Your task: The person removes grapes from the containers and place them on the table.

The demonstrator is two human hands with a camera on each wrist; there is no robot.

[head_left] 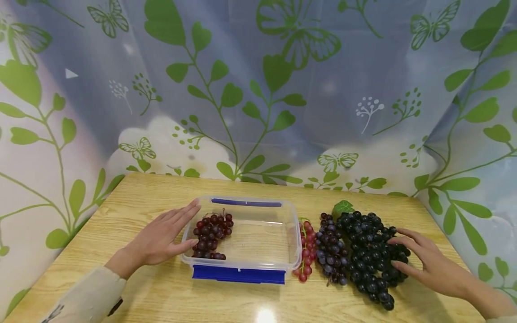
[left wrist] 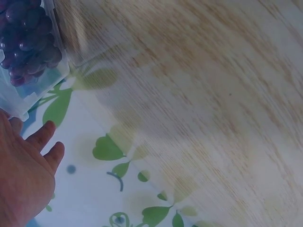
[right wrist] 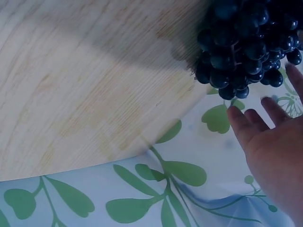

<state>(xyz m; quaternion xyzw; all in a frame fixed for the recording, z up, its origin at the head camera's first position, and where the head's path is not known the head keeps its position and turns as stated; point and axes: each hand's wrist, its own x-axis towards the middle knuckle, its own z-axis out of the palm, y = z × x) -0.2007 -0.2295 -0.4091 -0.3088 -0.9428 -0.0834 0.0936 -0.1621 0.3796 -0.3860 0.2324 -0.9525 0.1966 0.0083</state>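
Note:
A clear plastic box [head_left: 258,244] with blue latches stands lidless on the wooden table, a bunch of dark red grapes [head_left: 212,233] inside its left half. My left hand [head_left: 165,237] lies with straight fingers along the box's left rim. In the left wrist view that hand [left wrist: 26,175] shows below the box corner, its fingers extended. On the right, the fingers of my right hand [head_left: 430,260] are spread at the edge of a large bunch of black grapes [head_left: 369,255]. The right wrist view has the same hand [right wrist: 274,156] with loosely extended fingertips right beside the black grapes [right wrist: 246,52].
Between the box and the black grapes lie a bunch of pinkish-red grapes [head_left: 308,251] and a bunch of purple grapes [head_left: 331,253]. A green leaf [head_left: 342,207] shows behind them. Leaf-patterned curtain [head_left: 250,112] surrounds the back and sides of the table [head_left: 161,291].

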